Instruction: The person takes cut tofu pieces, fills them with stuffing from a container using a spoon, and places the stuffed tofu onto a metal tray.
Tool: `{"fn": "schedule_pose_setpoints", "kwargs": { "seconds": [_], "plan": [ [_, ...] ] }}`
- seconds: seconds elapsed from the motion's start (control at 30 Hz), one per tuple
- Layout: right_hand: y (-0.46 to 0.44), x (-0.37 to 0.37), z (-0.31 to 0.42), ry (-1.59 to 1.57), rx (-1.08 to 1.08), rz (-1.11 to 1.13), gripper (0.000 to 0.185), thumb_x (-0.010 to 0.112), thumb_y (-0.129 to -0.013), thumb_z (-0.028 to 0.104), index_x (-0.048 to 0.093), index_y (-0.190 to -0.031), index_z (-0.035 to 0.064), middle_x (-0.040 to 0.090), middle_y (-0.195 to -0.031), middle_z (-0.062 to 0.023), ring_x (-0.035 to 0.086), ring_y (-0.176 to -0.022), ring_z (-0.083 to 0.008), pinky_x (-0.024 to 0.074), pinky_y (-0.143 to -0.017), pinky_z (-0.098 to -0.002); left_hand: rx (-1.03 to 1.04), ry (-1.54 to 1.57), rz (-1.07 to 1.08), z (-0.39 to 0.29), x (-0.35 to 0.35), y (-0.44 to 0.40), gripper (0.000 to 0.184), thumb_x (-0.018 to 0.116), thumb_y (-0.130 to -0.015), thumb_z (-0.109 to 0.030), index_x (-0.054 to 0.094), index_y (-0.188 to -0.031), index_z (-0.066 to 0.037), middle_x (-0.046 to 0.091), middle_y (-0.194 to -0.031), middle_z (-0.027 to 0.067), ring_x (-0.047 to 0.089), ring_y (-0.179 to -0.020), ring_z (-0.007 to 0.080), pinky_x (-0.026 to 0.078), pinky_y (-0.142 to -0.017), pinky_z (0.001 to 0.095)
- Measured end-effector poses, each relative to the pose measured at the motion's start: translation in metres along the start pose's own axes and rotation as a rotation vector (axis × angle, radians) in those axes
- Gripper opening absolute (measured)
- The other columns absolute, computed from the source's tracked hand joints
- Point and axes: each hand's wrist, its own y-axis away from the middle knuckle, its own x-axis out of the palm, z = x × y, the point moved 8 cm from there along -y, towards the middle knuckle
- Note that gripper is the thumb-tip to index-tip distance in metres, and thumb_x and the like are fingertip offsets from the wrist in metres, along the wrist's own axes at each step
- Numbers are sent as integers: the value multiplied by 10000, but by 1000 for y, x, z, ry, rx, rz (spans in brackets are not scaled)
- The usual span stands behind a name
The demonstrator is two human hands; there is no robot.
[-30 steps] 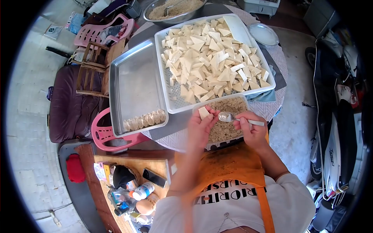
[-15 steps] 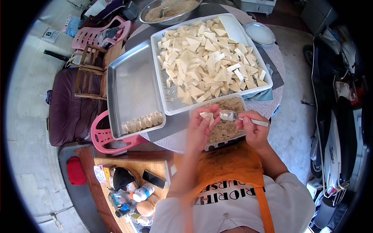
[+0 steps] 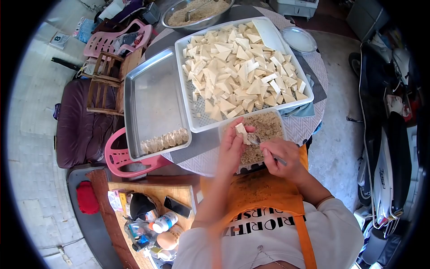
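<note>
My left hand (image 3: pixel 230 145) pinches a pale tofu piece (image 3: pixel 242 131) over a plastic tub (image 3: pixel 283 125) of crumbly brown filling (image 3: pixel 264 123). A metal spoon (image 3: pixel 254 139) is held in my right hand (image 3: pixel 283 157), its bowl right beside the tofu piece. Beyond the tub, a white perforated tray (image 3: pixel 197 122) carries a heap of tofu triangles (image 3: pixel 242 67). To its left, a metal tray (image 3: pixel 154 96) holds a row of filled pieces (image 3: pixel 165 141) along its near edge.
A steel bowl (image 3: pixel 208 22) of filling stands at the back of the round table, near a clear lid (image 3: pixel 299 39). Left are a pink chair (image 3: pixel 117 157) and a wooden side table (image 3: pixel 183 190) with a phone (image 3: pixel 177 206) and bottles. A motorbike (image 3: pixel 385 170) stands right.
My right hand has moved left and turned, bringing the spoon from a level position to the tofu piece with its bowl tipped. In my left hand the tofu piece has turned.
</note>
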Motion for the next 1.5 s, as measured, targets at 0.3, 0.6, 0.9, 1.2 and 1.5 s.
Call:
{"fn": "schedule_pose_setpoints", "kwargs": {
  "seconds": [0.3,0.6,0.9,1.2,1.5],
  "plan": [
    [2,13,1,99,-46,49,238,626,-720,-25,570,-949,11,611,-785,-106,615,-638,-254,507,-547,-325,107,-142,71,4,12,2,317,360,-914,-34,505,-1195,-64,599,-1056,62,559,-904,114,460,-753,224],
    [6,0,-72,40,453,2,126,502,-880,62,601,-888,-17,613,-712,-109,608,-591,-247,480,-558,-311,118,24,-85,-16,-12,0,188,447,-892,-24,511,-1069,-17,578,-1080,102,585,-1013,201,478,-900,319],
    [38,38,-117,-405,886,205,215,472,-937,161,605,-933,-7,630,-736,-60,558,-575,-91,445,-517,-205,81,89,-98,-9,-15,-1,148,494,-886,-13,508,-1034,-16,559,-1112,100,552,-1077,202,462,-943,343],
    [26,10,-87,-633,867,-2,164,510,-920,135,606,-899,5,622,-737,-41,567,-591,-67,442,-495,-198,-88,-38,10,4,6,-8,228,449,-911,-78,525,-1125,-56,571,-1039,52,541,-905,112,448,-781,251],
    [-28,15,-26,-11,280,82,40,573,-804,11,598,-821,-14,614,-684,-120,586,-538,-279,472,-500,-308,441,-856,-119,-16,18,-7,190,441,-901,-43,507,-1079,-44,560,-875,109,534,-781,202,446,-700,346]
  ]
}}
